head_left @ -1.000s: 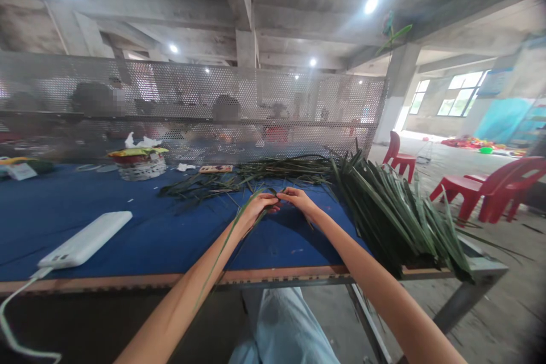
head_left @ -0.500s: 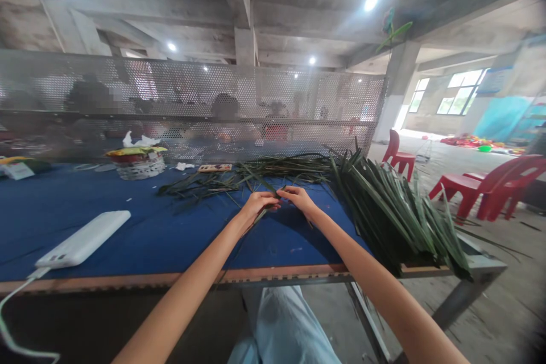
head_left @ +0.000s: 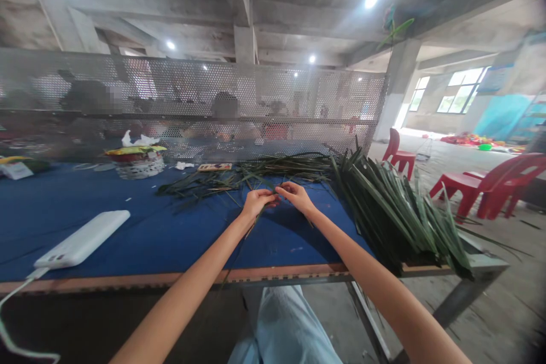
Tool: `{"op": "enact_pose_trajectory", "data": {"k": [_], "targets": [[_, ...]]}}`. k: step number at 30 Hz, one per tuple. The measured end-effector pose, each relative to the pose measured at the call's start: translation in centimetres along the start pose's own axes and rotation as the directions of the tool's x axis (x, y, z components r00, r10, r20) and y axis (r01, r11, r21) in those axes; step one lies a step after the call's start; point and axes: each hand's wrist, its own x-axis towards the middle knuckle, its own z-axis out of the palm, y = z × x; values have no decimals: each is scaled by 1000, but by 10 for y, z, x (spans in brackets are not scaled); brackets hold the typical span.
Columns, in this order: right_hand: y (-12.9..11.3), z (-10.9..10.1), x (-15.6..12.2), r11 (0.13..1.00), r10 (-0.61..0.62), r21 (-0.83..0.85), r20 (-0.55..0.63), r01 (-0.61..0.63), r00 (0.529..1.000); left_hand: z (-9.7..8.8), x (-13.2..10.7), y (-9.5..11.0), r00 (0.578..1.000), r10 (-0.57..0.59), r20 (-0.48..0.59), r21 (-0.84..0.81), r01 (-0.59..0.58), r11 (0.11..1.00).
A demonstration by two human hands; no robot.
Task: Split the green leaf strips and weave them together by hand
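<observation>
Fingers (head_left: 269,198) of two hands (head_left: 257,202) (head_left: 296,195), pinching one green leaf (head_left: 251,228)

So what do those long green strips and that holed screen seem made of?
The strips look like natural palm leaf, slightly glossy, narrow with pointed tips. The screen looks like dull grey perforated sheet metal, punched with rows of round holes; its exact metal can't be told.
</observation>
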Motion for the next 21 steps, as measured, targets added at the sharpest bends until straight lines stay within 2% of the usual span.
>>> {"op": "enact_pose_trajectory", "data": {"k": [3, 5, 11, 14, 17, 19, 21], "targets": [[-9, 3, -9, 953, -63, -304, -168, 9, 984, 1, -2, -1, 996, 64, -58, -4, -64, 998], [-16, 5, -15, 907, -98, -420, -185, 11, 978, 1, -3, -2, 994, 93, -64, 3, -93, 996], [-22, 5, -16, 878, -92, -479, -171, -1, 981, 3, -4, -3, 996, 86, 2, 26, -86, 996], [-19, 5, -13, 930, -71, -367, -175, 2, 982, 2, -3, -1, 998, 65, -11, -42, -66, 997], [-16, 5, -9, 998, -9, -62, -130, 1, 991, 1, -2, 1, 997, 46, -64, -96, -52, 994], [-16, 6, -7, 987, 29, 160, -95, -14, 995, 1, -1, 3, 994, 31, -102, -110, -43, 993], [-17, 5, -4, 953, 68, 300, -102, -35, 992, 0, -1, 4, 993, 24, -116, -119, -38, 992]]}}
